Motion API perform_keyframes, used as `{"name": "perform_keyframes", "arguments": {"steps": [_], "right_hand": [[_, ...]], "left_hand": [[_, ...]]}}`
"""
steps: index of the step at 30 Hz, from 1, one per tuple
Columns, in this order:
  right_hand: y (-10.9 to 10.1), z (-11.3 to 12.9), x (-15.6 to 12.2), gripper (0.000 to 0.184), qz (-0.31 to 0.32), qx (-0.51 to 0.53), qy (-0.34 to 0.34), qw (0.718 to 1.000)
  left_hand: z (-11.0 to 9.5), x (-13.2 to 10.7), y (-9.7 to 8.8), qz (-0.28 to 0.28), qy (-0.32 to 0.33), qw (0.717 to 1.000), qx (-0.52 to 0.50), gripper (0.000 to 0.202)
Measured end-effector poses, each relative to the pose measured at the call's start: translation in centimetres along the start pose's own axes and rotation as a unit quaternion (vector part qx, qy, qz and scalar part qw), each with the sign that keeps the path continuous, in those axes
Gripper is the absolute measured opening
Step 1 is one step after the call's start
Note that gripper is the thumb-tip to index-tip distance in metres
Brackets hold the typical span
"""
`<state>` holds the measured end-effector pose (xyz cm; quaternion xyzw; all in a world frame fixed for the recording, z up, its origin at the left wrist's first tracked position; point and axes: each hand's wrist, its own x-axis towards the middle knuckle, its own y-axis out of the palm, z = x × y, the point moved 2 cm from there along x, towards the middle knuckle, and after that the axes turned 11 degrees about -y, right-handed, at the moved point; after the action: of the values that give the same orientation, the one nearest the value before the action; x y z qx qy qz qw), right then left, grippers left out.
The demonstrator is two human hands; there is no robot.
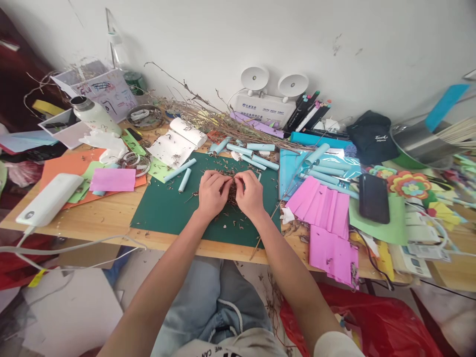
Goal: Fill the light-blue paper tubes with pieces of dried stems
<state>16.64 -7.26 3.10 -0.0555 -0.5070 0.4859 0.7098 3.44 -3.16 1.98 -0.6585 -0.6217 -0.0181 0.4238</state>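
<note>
Lying around plant bits (232, 195): blue rolls (261, 147), twigs (238, 124), pink papers (323, 207).

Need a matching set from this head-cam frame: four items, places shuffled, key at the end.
1. dried plant pile
2. white power bank
3. twin-lamp emergency light
4. black rectangular device

A. by the wall
B. on light green paper
C. between left hand and right hand, on the dark green sheet
D. left end of the table, cable attached

Pairs: 1-C, 2-D, 3-A, 4-B
</note>
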Motion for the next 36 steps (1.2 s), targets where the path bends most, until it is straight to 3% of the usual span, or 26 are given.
{"name": "perform_keyframes", "arguments": {"steps": [5, 14, 18, 22, 28, 36], "right_hand": [[0.4, 0.4, -0.1, 0.014, 0.005, -0.026, 0.036, 0.999], [0.3, -0.1, -0.2, 0.014, -0.055, 0.003, 0.111, 0.992], [-0.8, -1.4, 0.1, 0.016, -0.032, -0.006, 0.078, 0.996], [-1.0, -0.8, 0.2, 0.021, 0.014, 0.012, 0.033, 0.999], [-0.6, 0.3, 0.2, 0.021, -0.01, 0.077, -0.034, 0.996], [-0.3, -0.3, -0.3, 0.018, -0.019, -0.006, -0.045, 0.999]], "left_hand": [[-0.3, -0.1, 0.0, -0.002, 0.022, 0.999, 0.029, 0.017], [-1.0, -0.3, -0.4, -0.026, 0.069, 0.993, 0.093, 0.017], [-1.0, -0.4, -0.6, -0.024, 0.068, 0.995, 0.071, 0.015], [-0.4, -0.2, -0.5, -0.032, 0.042, 0.995, 0.079, 0.017], [0.2, -0.2, -0.5, -0.009, 0.012, 0.998, 0.057, 0.02], [0.1, -0.2, -0.2, -0.008, 0.009, 0.999, 0.035, 0.017]]}}
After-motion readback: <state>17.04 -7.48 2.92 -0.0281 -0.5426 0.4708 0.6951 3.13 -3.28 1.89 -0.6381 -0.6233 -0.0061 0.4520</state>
